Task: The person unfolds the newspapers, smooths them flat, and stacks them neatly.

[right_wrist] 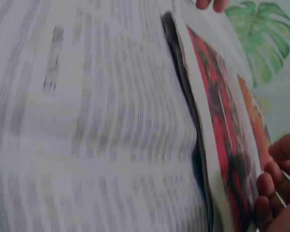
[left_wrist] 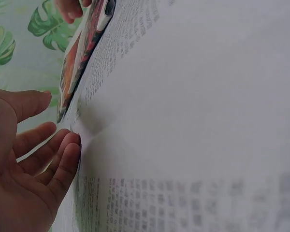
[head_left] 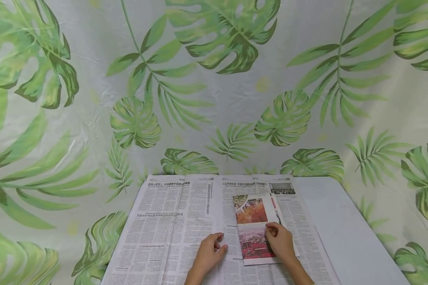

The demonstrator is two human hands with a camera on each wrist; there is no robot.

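Note:
A folded newspaper section with colour photos of orange and red flowers lies on a spread-out newspaper. My right hand is over its right side, fingers bent and fingertips right at the printed surface. In the right wrist view, the right fingers are curled close together beside the flower photo; I cannot tell whether they pinch a sheet. To the left of the folded section is my left hand, its fingers loosely bent and holding nothing. The left wrist view shows those fingertips close against the spread newspaper.
The spread newspaper covers most of a white tabletop, whose bare strip shows on the right. Behind and around the table hangs a pale curtain printed with green leaves.

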